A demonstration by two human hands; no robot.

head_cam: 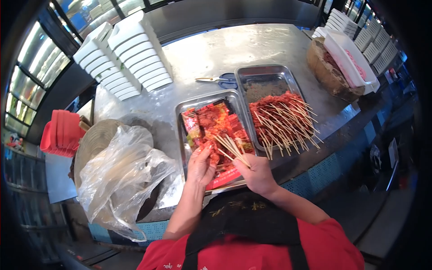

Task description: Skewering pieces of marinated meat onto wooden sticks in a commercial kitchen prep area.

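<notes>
My left hand (201,164) pinches a piece of red marinated meat (214,156) over the nearer steel tray (181,135). Several wooden skewers (229,145) fan out from my right hand (257,172), which grips them by their lower ends. One skewer (225,154) sits apart from the bunch and points at the meat; whether its tip is in the meat is hidden by my fingers. Below both hands, a printed red plastic bag (191,125) lies opened in the tray with more sauced meat (216,118) on it. A second steel tray (240,81) holds skewered red meat (270,111), sticks pointing towards me.
Blue-handled scissors (216,79) lie behind the trays on the steel table (202,50). White plastic containers (138,47) are stacked at back left. A clear plastic bag (118,175) drapes over a round chopping block (92,141), beside red baskets (62,133). Right stands another block (317,64) bearing a white tub (341,50).
</notes>
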